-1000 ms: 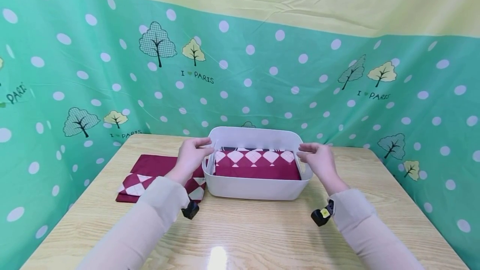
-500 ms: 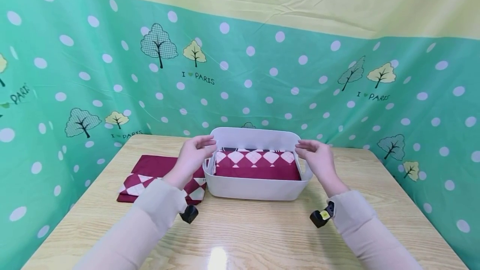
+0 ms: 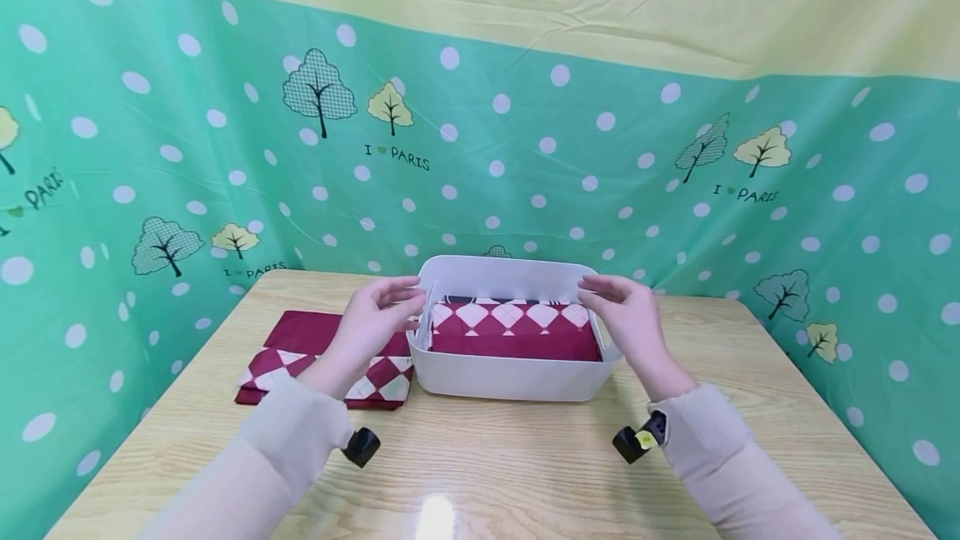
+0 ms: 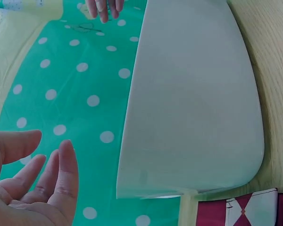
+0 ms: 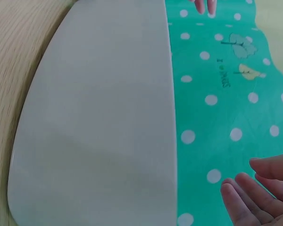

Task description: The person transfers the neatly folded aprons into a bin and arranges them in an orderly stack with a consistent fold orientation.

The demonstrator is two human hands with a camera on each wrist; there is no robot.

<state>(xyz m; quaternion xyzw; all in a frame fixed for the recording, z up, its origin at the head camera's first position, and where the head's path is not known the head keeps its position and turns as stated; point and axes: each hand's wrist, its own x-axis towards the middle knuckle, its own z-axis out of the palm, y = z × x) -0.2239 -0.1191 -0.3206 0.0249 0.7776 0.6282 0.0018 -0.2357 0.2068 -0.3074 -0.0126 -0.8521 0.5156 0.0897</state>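
Note:
A white plastic basket (image 3: 510, 379) with handle openings in its ends stands at the middle back of the table. Inside it lies a folded maroon cloth (image 3: 517, 346) with a white diamond pattern. My left hand (image 3: 372, 321) hovers by the basket's left end, thumb and fingers apart and nothing between them. Over the right end of the rim is my right hand (image 3: 624, 312), its fingers loosely bent and holding nothing. Both wrist views show each hand above the basket's rim, apart from its wall. A second folded maroon and white cloth (image 3: 306, 330) lies left of the basket, partly behind my left forearm.
The wooden table (image 3: 495, 465) extends in front of the basket and to its right. A green and yellow curtain (image 3: 495, 165) with white dots and printed trees hangs close behind the basket and along both sides.
My left hand first shifts slightly right, then draws back left and a little toward me. My right hand moves slightly left over the basket's end. Basket and cloths stay in place.

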